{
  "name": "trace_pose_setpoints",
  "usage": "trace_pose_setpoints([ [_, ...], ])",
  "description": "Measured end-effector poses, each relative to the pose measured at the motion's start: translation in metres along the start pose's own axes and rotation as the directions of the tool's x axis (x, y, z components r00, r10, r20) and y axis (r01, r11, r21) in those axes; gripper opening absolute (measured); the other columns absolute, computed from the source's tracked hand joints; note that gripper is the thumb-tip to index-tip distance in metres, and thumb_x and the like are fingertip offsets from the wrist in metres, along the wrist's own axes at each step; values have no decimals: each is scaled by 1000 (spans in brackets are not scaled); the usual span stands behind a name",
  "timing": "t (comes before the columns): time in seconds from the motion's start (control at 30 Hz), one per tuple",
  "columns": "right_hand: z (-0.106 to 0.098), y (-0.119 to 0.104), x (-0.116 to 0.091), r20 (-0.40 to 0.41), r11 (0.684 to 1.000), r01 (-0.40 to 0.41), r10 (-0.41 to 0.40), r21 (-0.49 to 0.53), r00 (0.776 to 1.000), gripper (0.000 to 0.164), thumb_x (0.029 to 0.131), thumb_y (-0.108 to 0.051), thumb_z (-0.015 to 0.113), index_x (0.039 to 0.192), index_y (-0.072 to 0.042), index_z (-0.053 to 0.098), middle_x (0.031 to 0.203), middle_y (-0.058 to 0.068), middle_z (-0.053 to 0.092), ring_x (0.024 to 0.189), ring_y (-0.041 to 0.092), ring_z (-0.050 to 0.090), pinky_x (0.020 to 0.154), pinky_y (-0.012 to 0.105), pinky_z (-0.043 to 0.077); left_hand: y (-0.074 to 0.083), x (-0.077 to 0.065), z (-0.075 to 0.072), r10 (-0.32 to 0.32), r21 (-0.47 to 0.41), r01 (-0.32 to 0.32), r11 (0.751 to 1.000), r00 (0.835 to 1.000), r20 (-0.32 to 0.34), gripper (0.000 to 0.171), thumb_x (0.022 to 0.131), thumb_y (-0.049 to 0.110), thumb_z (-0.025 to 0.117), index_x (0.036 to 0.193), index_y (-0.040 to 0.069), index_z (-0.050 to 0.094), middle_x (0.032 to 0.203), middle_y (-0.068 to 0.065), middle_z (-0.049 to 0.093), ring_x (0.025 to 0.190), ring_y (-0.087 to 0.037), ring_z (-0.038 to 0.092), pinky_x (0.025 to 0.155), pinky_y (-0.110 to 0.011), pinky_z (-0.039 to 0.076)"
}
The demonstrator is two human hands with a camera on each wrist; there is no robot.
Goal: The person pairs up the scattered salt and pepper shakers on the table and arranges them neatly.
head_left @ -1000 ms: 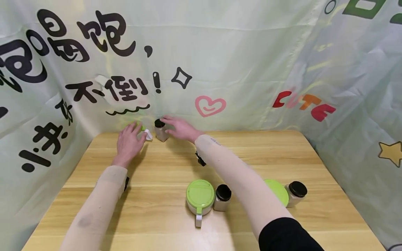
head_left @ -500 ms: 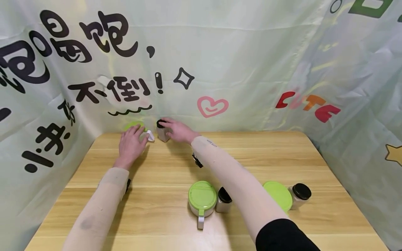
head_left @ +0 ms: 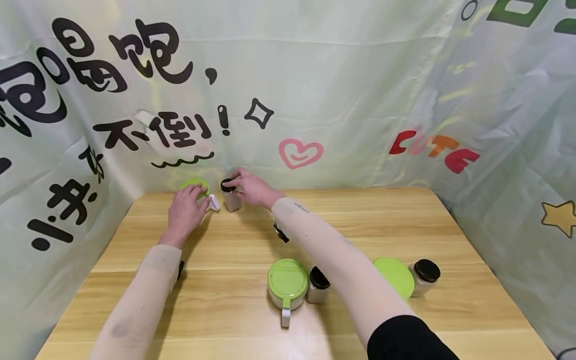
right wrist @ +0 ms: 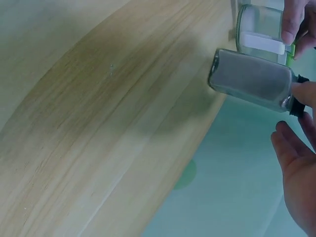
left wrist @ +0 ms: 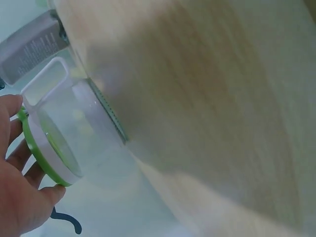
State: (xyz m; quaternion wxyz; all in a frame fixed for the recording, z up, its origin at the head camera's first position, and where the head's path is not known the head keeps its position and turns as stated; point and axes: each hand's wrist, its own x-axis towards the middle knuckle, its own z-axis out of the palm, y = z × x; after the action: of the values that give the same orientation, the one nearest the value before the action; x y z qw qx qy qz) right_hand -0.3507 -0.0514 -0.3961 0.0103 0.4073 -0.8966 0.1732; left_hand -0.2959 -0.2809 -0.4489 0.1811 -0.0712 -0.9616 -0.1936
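Note:
At the back left of the table, my left hand [head_left: 186, 212] grips the rim of a green lid on a clear glass jar [left wrist: 91, 126] with a white handle. The left wrist view has the thumb on one side of the lid and a fingertip near the handle. Just right of it, my right hand [head_left: 256, 191] pinches the black cap of a square glass seasoning bottle [right wrist: 252, 79] with greyish contents. Its thumb lies on the cap; two fingers [right wrist: 286, 143] extend below. The bottle is close beside the handle. Whether either base is off the table, I cannot tell.
Nearer on the wooden table [head_left: 216, 305] stand another green-lidded handled jar [head_left: 288, 280] and a black-capped bottle [head_left: 318, 287]. Right of my right forearm are a green lid [head_left: 395, 277], partly covered, and another black-capped bottle [head_left: 425, 275]. Printed cloth [head_left: 351, 90] hangs behind the table.
The handled jar and the seasoning bottle at the back have both come slightly toward me. My right fingers have closed round the black cap, where before they lay straighter against it.

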Motion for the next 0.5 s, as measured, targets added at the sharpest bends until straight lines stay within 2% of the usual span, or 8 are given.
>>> trace_pose_setpoints([
  [0.17,0,-5,-2,-16,1000,11,-11,-2,1000,41,100,-11,71,140,-16,67,133,15,53,119,23,56,103,27,49,3,-4,-5,-16,-33,17,999,999,30,38,103,29,67,132,5,66,150,-18,54,136,-44,46,103,-68,46],
  [0.33,0,-10,-5,-40,999,42,-42,-8,998,31,100,-14,72,131,-15,74,119,13,56,105,22,57,92,27,49,5,-10,-10,6,-72,-3,997,999,39,39,100,31,71,129,5,67,146,-19,56,136,-44,47,99,-70,48],
  [0.5,0,-13,-11,-40,997,75,-75,-10,996,27,100,-13,72,127,-13,76,123,14,57,107,23,59,91,26,51,4,-17,-12,32,-103,-26,994,998,53,41,98,31,74,129,5,67,139,-18,60,132,-42,49,98,-68,49],
])
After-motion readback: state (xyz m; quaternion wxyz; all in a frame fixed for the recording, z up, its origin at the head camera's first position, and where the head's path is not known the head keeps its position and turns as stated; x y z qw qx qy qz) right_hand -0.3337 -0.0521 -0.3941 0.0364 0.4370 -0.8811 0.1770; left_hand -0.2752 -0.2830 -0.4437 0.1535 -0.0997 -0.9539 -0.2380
